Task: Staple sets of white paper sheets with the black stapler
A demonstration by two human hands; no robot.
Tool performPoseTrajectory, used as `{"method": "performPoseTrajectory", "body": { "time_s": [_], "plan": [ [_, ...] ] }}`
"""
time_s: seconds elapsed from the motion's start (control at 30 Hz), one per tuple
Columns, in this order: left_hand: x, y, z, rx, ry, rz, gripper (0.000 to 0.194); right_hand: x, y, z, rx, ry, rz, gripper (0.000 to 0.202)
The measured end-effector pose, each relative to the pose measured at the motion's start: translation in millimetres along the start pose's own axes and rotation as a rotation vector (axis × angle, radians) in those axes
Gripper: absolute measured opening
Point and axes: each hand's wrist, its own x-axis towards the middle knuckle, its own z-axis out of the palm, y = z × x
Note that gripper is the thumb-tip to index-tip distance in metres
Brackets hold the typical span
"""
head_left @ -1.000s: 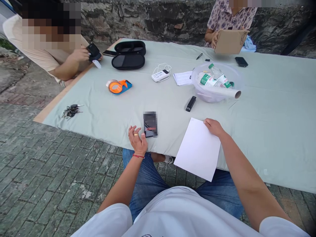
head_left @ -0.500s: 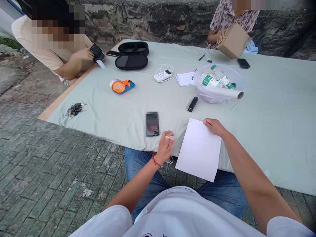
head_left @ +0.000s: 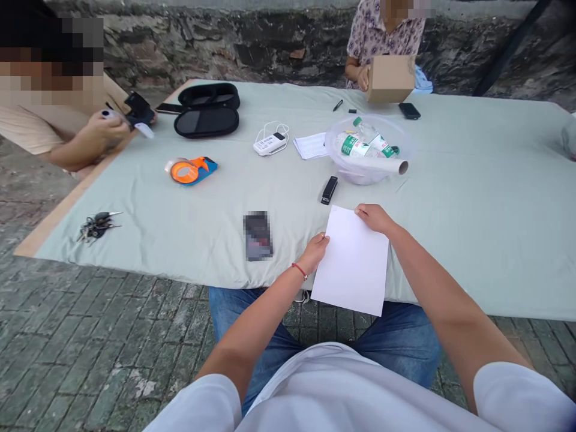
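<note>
One white sheet (head_left: pixel 350 264), left edge in the narrow left grip (head_left: pixel 314 253), top edge in the narrow right grip (head_left: pixel 375 218).

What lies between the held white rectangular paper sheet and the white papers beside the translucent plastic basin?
In the head view, a black oblong stapler, just past the sheet.
</note>
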Motion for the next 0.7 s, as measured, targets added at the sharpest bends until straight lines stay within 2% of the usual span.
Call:
{"method": "performPoseTrajectory", "body": {
  "time_s": [0.17, 0.27, 0.4, 0.53, 0.63, 0.7],
  "plan": [
    [6.2, 3.3, -5.2, -0.081, 0.083, -0.169, 0.021, 26.0, -3.0, 7.3, 0.019, -0.073, 0.025, 0.029],
    [6.4, 4.0, -7.1, -0.153, 0.029, -0.164, 0.023, 36.5, -8.5, 8.8, 0.074, -0.076, -0.004, 0.029],
    [1.5, 3.5, -7.7, -0.222, -0.027, -0.133, 0.027, 41.2, -23.2, 11.3, 0.132, -0.037, -0.162, 0.04],
    [-2.4, 5.5, -7.1, -0.266, -0.051, -0.132, 0.03, 40.9, -37.6, 14.4, 0.1, -0.113, -0.283, 0.042],
    [-3.6, 6.4, -6.5, -0.253, -0.057, -0.117, 0.032, 42.3, -43.0, 14.3, 0.123, -0.058, -0.281, 0.042],
    [-4.3, 6.0, -6.5, -0.235, -0.056, -0.1, 0.032, 43.7, -44.4, 12.3, 0.167, -0.054, -0.215, 0.039]
  ]
}}
